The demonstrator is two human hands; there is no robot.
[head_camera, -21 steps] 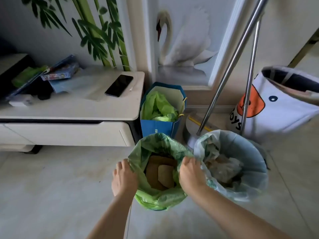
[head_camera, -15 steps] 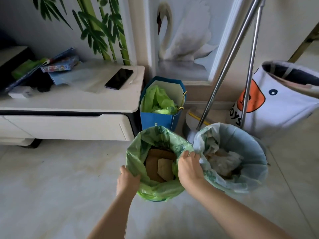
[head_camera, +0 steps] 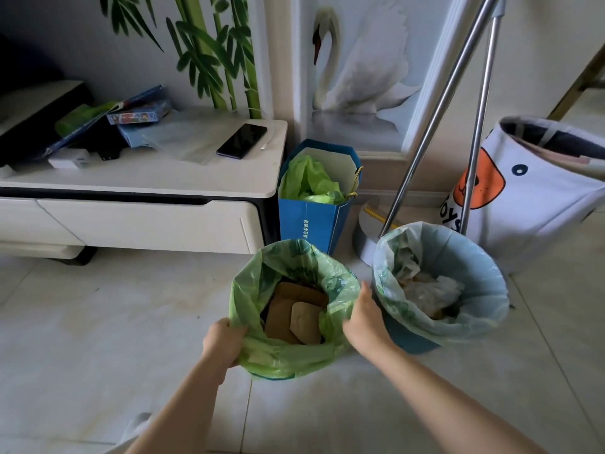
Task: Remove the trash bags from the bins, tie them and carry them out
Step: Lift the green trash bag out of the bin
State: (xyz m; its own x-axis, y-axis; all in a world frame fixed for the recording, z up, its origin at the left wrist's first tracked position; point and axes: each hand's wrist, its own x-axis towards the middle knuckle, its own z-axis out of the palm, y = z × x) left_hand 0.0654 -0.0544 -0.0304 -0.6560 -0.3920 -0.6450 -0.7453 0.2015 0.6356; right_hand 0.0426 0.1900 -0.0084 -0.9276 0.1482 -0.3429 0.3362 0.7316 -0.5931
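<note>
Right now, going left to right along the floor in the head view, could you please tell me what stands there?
Cabinet → blue paper bag → blue-lined bin → white toy bag.

floor (head_camera: pixel 98 322) | two lined bins (head_camera: pixel 412 342), blue paper bag (head_camera: pixel 311 221), toy basket (head_camera: pixel 530 204)

Location: a room in a home. Indicators: a wall mural of bamboo (head_camera: pixel 209 50) and a swan (head_camera: pixel 357 70) on the far side; a low white cabinet (head_camera: pixel 137 221) at left carrying a phone (head_camera: pixel 241 140) and boxes; a fabric toy basket (head_camera: pixel 537 194) at right; pale floor tiles (head_camera: pixel 98 322); two lined waste bins (head_camera: pixel 438 283) near centre.
</note>
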